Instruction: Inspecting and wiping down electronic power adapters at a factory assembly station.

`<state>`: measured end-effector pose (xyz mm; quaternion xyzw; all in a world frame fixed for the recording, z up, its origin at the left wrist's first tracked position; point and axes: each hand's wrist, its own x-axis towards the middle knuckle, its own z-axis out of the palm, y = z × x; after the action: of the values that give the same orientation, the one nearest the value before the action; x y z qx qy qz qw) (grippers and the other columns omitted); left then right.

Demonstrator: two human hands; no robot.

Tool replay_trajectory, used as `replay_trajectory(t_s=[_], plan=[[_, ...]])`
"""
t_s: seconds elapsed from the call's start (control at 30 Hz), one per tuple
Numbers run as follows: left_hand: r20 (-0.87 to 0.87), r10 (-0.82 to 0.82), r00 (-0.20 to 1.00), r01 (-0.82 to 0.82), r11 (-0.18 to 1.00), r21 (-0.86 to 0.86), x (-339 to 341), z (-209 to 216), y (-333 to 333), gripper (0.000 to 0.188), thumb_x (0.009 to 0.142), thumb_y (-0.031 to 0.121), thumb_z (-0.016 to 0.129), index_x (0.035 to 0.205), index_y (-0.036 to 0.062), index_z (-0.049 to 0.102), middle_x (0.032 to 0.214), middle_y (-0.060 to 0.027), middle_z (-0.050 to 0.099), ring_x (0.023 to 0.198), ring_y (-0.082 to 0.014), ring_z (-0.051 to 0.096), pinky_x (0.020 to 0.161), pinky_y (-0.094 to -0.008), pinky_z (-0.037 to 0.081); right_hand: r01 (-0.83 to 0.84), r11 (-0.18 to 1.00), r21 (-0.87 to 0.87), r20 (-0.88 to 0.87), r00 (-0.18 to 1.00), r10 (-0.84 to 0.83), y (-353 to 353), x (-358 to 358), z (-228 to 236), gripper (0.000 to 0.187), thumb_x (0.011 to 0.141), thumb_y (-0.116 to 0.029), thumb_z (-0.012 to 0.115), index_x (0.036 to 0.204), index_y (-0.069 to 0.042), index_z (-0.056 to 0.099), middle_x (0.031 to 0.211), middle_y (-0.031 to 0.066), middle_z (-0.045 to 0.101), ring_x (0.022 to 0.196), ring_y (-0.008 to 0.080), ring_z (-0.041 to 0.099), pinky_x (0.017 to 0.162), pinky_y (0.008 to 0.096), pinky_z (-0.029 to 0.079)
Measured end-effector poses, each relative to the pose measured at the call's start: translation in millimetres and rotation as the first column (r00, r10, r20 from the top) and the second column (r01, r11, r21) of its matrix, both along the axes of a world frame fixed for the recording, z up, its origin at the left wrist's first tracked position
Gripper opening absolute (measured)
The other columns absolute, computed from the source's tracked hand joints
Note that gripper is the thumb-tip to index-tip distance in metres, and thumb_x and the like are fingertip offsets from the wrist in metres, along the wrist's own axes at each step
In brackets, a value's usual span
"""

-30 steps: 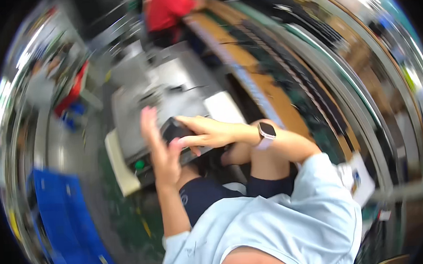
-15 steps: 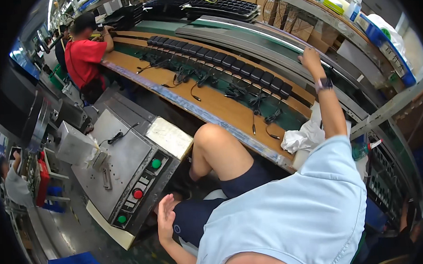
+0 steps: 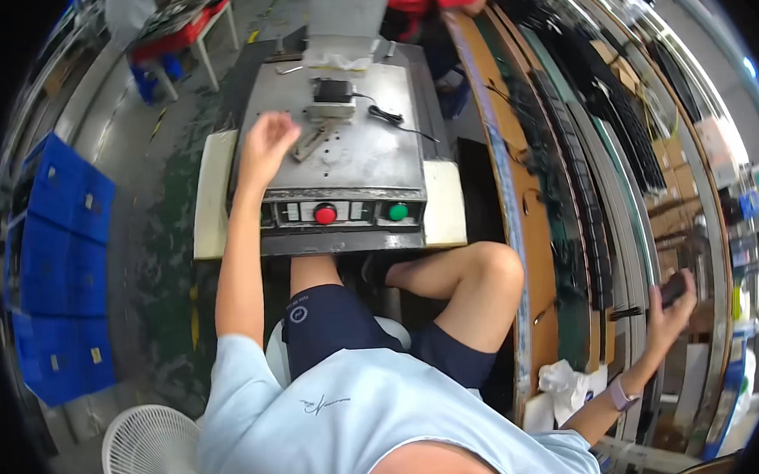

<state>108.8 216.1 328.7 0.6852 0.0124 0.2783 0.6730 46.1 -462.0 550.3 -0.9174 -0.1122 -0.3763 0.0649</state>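
Note:
My left hand (image 3: 270, 138) is above the left part of the machine's metal plate (image 3: 375, 156). Its fingers are loosely curled and slightly blurred, with nothing visible in them. Close by, a black power adapter (image 3: 334, 90) sits on a small metal fixture (image 3: 332, 110), its black cord (image 3: 386, 115) trailing right across the plate. Out to the far right, my right hand (image 3: 677, 311) is closed around another black power adapter (image 3: 673, 288). A short bundle of black cord (image 3: 628, 313) sticks out beside that hand.
Red (image 3: 325, 212) and green (image 3: 398, 211) buttons line the machine's front. A metal housing (image 3: 347, 20) rises behind the fixture. Right of my knee runs a conveyor bench (image 3: 529, 268) with a row of black adapters (image 3: 592, 226). Blue bins (image 3: 55, 271) and a white fan (image 3: 151, 455) are at left.
The view has swung left towards the machine. My left hand has risen from beside my leg to over the plate. My right hand now holds a black adapter away from the conveyor's far side.

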Motion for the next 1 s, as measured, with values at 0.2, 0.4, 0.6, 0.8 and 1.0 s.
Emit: replay_trajectory(t_s=[0.2, 0.4, 0.6, 0.8, 1.0], plan=[[0.113, -0.094, 0.989, 0.069, 0.975, 0.211, 93.3, -17.7, 37.7, 0.069, 0.074, 0.009, 0.082, 0.134, 0.0059, 0.048, 0.111, -0.0079, 0.066, 0.106, -0.0212, 0.060, 0.094, -0.0345, 0.045, -0.490, 0.743, 0.456, 0.012, 0.838, 0.546, 128.0, 76.9, 55.9, 0.057, 0.088, -0.003, 0.066, 0.141, -0.008, 0.046, 0.118, 0.0129, 0.063, 0.096, 0.0202, 0.064, 0.084, 0.0296, 0.055], [0.096, -0.342, 0.935, 0.351, 0.931, -0.097, 75.6, 27.0, 50.8, 0.071, 0.076, 0.009, 0.080, 0.139, 0.0060, 0.045, 0.117, -0.0133, 0.063, 0.112, -0.0237, 0.058, 0.093, -0.0337, 0.047, -0.621, 0.688, 0.376, -0.341, 0.597, 0.726, 269.2, 191.1, -30.7, 0.047, 0.083, -0.001, 0.068, 0.128, -0.002, 0.056, 0.116, 0.0116, 0.057, 0.095, 0.0226, 0.060, 0.081, 0.0317, 0.054], [0.629, -0.308, 0.714, 0.700, 0.321, -0.637, -60.7, 5.4, -19.0, 0.077, 0.088, 0.031, 0.071, 0.148, 0.0030, 0.032, 0.120, -0.0184, 0.054, 0.100, -0.0239, 0.058, 0.085, -0.0359, 0.053, -0.661, 0.429, 0.615, -0.291, 0.315, 0.903, 442.8, 256.7, -163.2, 0.052, 0.087, -0.009, 0.069, 0.135, -0.002, 0.050, 0.115, 0.0130, 0.056, 0.101, 0.0256, 0.058, 0.087, 0.0318, 0.048], [0.008, -0.020, 1.000, 0.018, 0.587, -0.809, -163.7, -10.8, -58.0, 0.058, 0.089, 0.020, 0.069, 0.139, 0.0117, 0.041, 0.109, -0.0137, 0.057, 0.088, -0.0212, 0.058, 0.075, -0.0303, 0.051, -0.930, 0.367, 0.029, -0.291, 0.343, 0.893, 520.2, 245.3, -178.5, 0.053, 0.091, -0.023, 0.062, 0.139, -0.006, 0.049, 0.112, 0.0175, 0.059, 0.094, 0.0354, 0.058, 0.086, 0.0389, 0.046], [-0.181, 0.454, 0.873, -0.459, 0.888, 0.011, -149.3, -69.0, -53.0, 0.043, 0.086, 0.002, 0.065, 0.124, 0.0111, 0.049, 0.099, -0.0088, 0.060, 0.079, -0.0181, 0.058, 0.074, -0.0273, 0.049, -0.857, 0.447, -0.258, -0.617, 0.502, 0.606, 472.3, 189.6, -150.5, 0.085, 0.083, -0.028, 0.070, 0.154, -0.014, 0.025, 0.138, 0.0206, 0.044, 0.117, 0.0383, 0.051, 0.096, 0.0462, 0.047]])
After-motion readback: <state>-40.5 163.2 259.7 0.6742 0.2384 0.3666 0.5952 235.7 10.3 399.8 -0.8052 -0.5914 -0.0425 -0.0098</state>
